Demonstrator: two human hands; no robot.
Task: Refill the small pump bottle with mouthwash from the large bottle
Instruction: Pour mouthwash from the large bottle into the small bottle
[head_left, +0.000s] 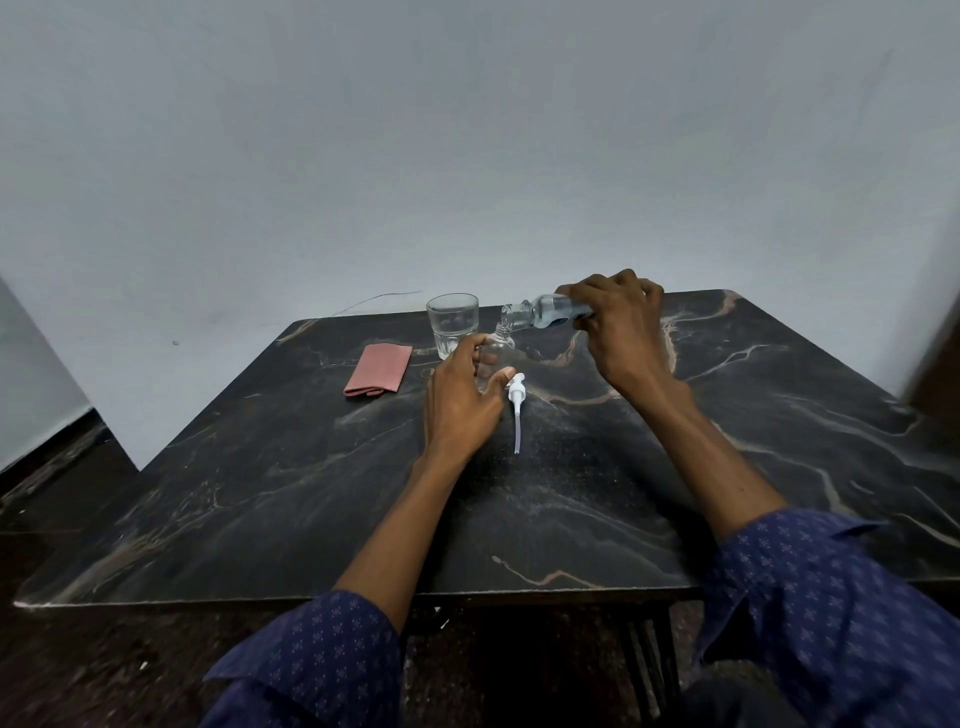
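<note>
The small clear bottle (497, 349) stands upright on the dark marble table (571, 493) with its neck uncovered. My left hand (462, 395) wraps around its body from the left. My right hand (618, 322) grips the large clear bottle (545, 310), tipped almost level, its open mouth just above the small bottle's neck. Most of the large bottle is hidden under my fingers. The white pump head with its tube (517, 408) lies on the table just right of my left hand.
An empty drinking glass (452, 325) stands just behind and left of the small bottle. A folded pink cloth (378, 370) lies further left. A pale wall rises behind the table's far edge; the near edge runs between my forearms.
</note>
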